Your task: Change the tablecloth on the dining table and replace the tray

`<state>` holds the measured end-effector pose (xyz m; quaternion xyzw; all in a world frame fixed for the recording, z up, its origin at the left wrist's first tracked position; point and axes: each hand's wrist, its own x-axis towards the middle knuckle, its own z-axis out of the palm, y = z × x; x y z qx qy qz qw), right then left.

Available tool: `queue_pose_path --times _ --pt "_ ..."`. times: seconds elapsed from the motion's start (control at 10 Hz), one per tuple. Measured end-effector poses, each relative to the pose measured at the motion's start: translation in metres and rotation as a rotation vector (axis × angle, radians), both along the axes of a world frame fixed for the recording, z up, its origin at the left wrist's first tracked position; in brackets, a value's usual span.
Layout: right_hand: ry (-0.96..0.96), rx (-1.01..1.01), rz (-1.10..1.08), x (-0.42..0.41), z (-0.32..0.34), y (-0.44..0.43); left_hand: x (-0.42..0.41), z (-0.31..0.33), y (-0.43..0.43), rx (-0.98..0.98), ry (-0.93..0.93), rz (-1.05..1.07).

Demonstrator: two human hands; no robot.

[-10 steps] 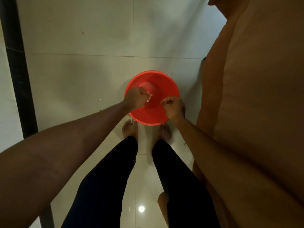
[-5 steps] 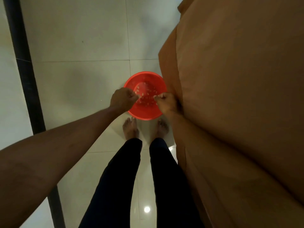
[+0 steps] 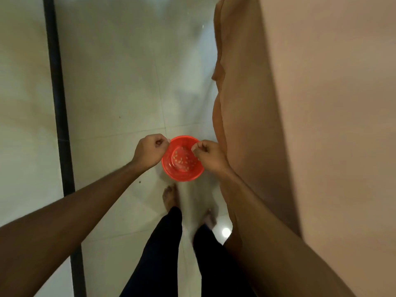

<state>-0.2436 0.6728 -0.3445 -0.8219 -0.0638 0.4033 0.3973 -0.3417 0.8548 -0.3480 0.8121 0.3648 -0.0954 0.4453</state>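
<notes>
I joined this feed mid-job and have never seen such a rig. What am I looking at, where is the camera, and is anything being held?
There is no machine here: a person works with bare hands, filmed by one wide camera on their head, looking down. The left hand and right hand hover over a red bowl on the tiled floor; small pale bits lie inside it. Both hands' fingers are curled as if pinching, but I cannot tell what, if anything, they hold. A brown cloth hangs on the right. Below are the person's legs.
</notes>
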Motion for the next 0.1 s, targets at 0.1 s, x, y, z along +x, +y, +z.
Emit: queue_pose_path --times 0.1 --pt "-0.235 0.069 0.003 0.0032 0.0694 -0.0119 0.0119 0.0473 -0.014 0.021 -0.116 0.035"
